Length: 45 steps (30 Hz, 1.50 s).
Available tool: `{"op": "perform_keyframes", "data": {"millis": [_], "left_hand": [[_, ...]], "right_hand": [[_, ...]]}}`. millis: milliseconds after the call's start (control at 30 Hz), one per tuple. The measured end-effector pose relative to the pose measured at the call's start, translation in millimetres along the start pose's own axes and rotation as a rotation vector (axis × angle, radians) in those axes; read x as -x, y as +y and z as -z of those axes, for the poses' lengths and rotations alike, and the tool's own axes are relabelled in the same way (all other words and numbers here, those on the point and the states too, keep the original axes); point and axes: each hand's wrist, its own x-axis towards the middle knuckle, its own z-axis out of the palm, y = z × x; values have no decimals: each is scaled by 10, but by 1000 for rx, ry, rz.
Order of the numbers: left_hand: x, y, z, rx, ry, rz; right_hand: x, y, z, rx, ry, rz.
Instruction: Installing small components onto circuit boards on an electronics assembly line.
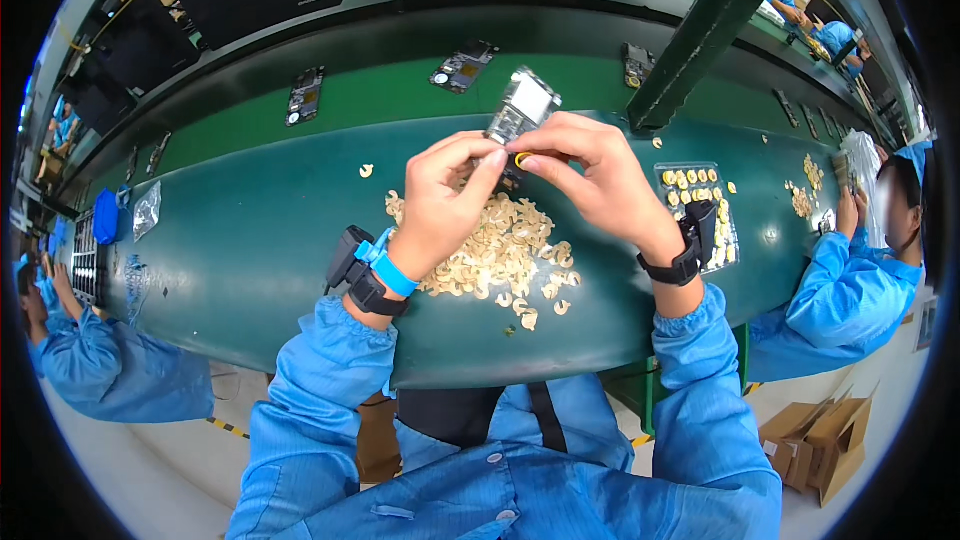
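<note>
Left hand grips circuit board, right hand beside it pinches yellow-rimmed part: apparently fitting step, next move calling for steady alignment.

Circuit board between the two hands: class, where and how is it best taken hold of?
The circuit board is probably best pinched by its lower edges, from the left: it looks flat and slim, slants up to the right, and the left hand grips there, while the right hand pinches a yellow part close by.
</note>
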Motion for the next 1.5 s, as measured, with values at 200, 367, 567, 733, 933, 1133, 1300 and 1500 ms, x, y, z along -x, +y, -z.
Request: {"op": "perform_keyframes", "data": {"millis": [200,367,567,733,933,1133,1300,1500], "left_hand": [[14,6,-2,136,-75,100],[32,-59,-4,74,-15,127],[7,-46,-22,50,-47,84],[30,-17,-21,10,-34,91],[53,-9,-67,75,-6,143],[44,-7,-45,16,-72,56],[19,-26,4,61,10,97],[10,-26,6,38,-2,135]], "right_hand": [[30,92,-228,-32,174,39],[42,173,-210,89,205,70],[79,194,-206,55,179,61],[68,191,-227,18,154,32],[89,193,-265,64,224,40],[102,198,-306,21,236,55],[123,142,-32,-97,104,-13],[149,149,21,-108,-11,-186]]}}
